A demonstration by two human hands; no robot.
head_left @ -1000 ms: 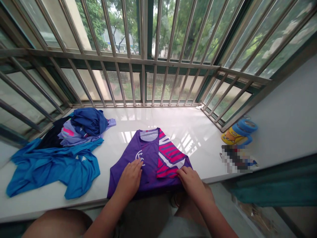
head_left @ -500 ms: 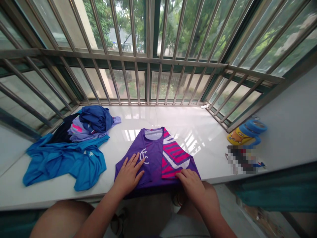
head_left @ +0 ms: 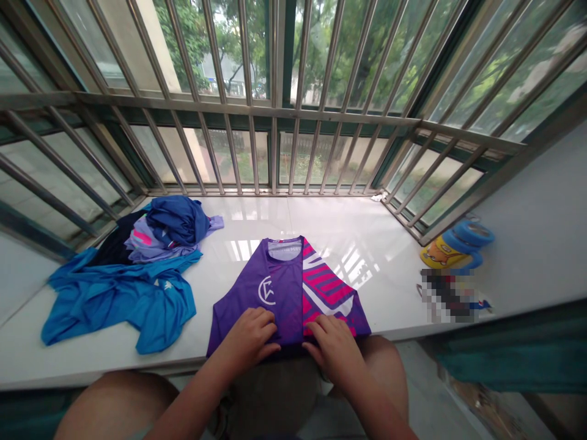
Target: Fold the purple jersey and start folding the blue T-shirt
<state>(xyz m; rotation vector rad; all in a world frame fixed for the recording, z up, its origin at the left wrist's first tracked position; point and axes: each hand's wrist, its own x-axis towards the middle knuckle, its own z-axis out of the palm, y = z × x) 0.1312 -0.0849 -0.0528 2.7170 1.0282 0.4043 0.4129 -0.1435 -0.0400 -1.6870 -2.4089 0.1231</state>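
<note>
Now both hands press the near hem of a purple sleeveless jersey with pink stripes (head_left: 293, 293).
Head view: left hand (head_left: 250, 336) and right hand (head_left: 332, 345) curl their fingers onto the hem, side by side, at the front edge of the white glossy sill (head_left: 367, 244); a heap of blue garments (head_left: 132, 275) lies well left.
</note>
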